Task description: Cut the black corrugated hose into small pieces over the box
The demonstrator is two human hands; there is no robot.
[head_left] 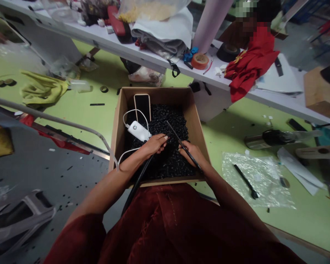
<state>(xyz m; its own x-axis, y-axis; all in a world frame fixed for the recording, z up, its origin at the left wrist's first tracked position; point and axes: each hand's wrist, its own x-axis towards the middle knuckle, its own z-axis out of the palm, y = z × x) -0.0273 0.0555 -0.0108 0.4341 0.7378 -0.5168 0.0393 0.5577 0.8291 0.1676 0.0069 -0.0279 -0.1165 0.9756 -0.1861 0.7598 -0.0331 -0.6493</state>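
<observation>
Both hands work over a cardboard box (159, 96) full of small black pellets (165, 121). The right hand (191, 154) is nearer a thin black rod (178, 141), its fingers closed on it; the rod's long axis runs diagonally across the box, its free end pointing toward the box's far wall. The left hand (154, 144) sits just beside it, fingers together over the top of a ribbed black tube (137, 185) that runs out over the box's near edge — whether they clamp it, I cannot tell. A phone (142, 106) and a white power bank (139, 131) lie inside the box, toward its left wall.
</observation>
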